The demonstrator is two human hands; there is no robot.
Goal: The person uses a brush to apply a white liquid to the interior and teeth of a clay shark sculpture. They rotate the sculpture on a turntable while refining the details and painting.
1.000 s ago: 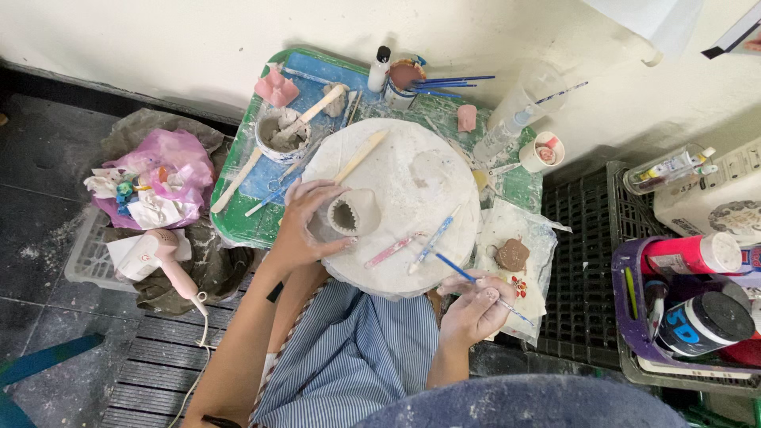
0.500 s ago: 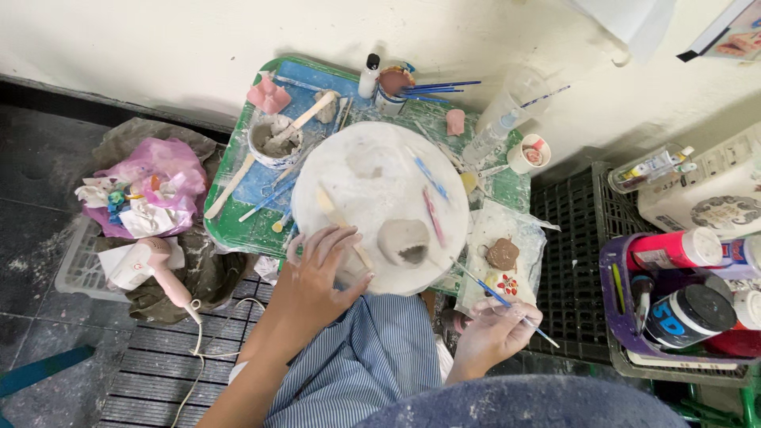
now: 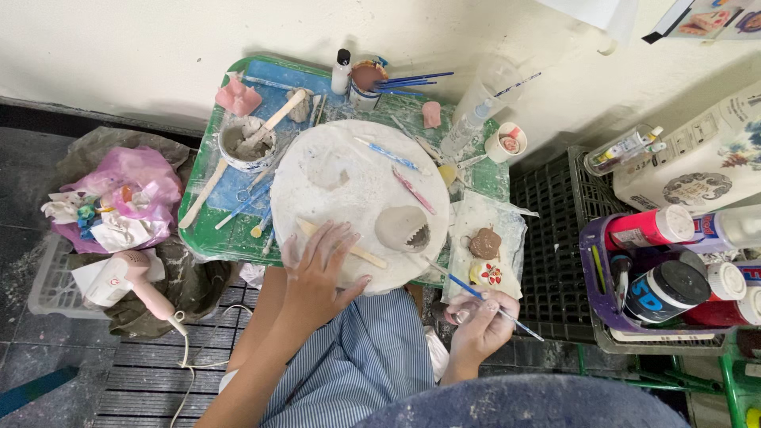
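My left hand [image 3: 319, 269] lies flat with fingers spread on the near edge of a round white turntable [image 3: 341, 186], touching a wooden stick [image 3: 361, 252]. A small grey clay bowl [image 3: 403, 229] with a jagged rim sits on the turntable to the right of that hand. Low on the right, my right hand [image 3: 478, 323] grips a thin blue-handled paintbrush [image 3: 466, 288]. Its tip points up toward the turntable's edge. Two small clay pieces, one brown [image 3: 484, 243] and one painted red and white [image 3: 485, 274], lie on a white sheet just above my right hand.
A green tray [image 3: 212, 230] under the turntable holds a slip bowl [image 3: 246, 144], tools, brushes and a jar [image 3: 365, 81]. A pink hair dryer [image 3: 131, 281] and a pink bag [image 3: 119, 194] lie left. A purple crate [image 3: 602, 305] of paint bottles stands right, on a black grid.
The turntable has rotated, carrying the clay bowl from the left side round to the right. My left hand slid along the near rim and now lies flat. My right hand dropped lower.
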